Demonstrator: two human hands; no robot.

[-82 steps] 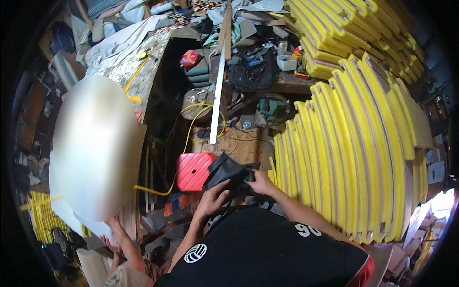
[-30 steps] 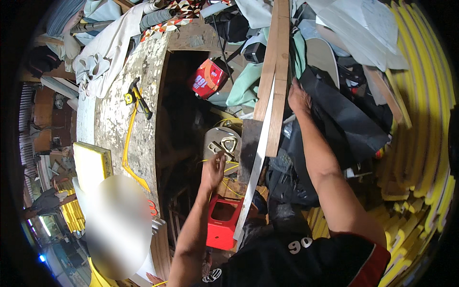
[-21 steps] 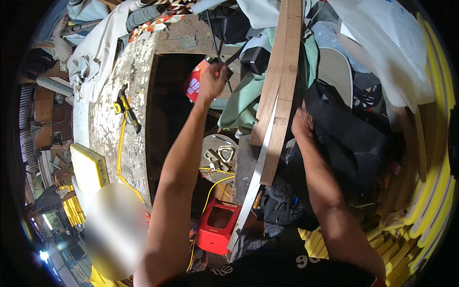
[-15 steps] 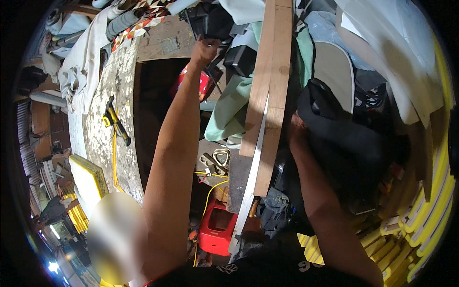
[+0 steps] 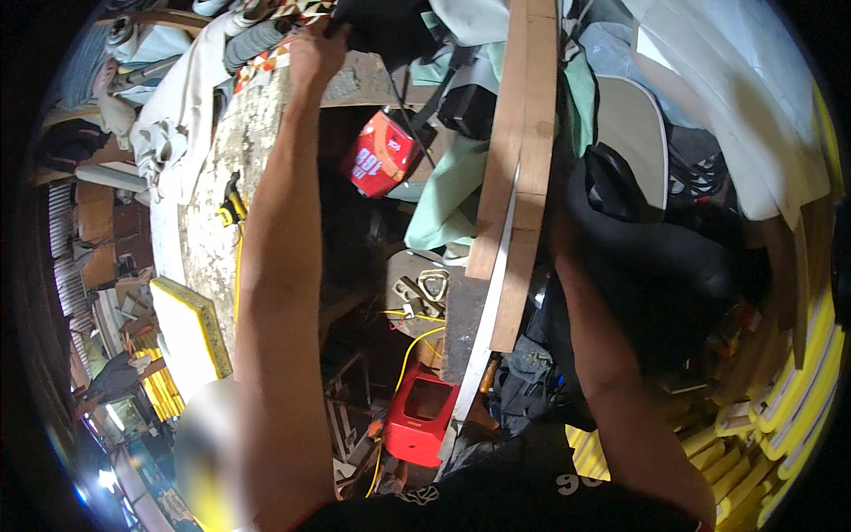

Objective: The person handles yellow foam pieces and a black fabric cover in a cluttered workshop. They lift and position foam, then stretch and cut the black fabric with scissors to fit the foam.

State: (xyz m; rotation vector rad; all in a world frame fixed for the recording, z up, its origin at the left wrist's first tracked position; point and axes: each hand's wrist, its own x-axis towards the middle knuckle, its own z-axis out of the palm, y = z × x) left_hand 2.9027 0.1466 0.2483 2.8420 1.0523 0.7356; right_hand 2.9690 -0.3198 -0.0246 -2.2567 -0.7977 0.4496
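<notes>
While looking down, find left hand at dark material, right hand at black fabric

Nearest, past a black shirt, see a red plastic stool and, along the right, stacked yellow foam pieces. Just right of the stool, follow a pale straight strip up between wooden planks. Left of the planks, spot metal parts. Beside the planks' right edge, have the right hand deep in shadow against the large black fabric; cannot make out an open or closed grip. Across the planks, see pale green cloth and a tilted red box. Farther left, find a worn tabletop, partly behind the left forearm, bearing a yellow-and-black tool. Farthest out, have the left hand with fingers bent at the left edge of the dark material; cannot tell a firm grip from mere contact. Just left of there, see rolled and draped fabrics.
</notes>
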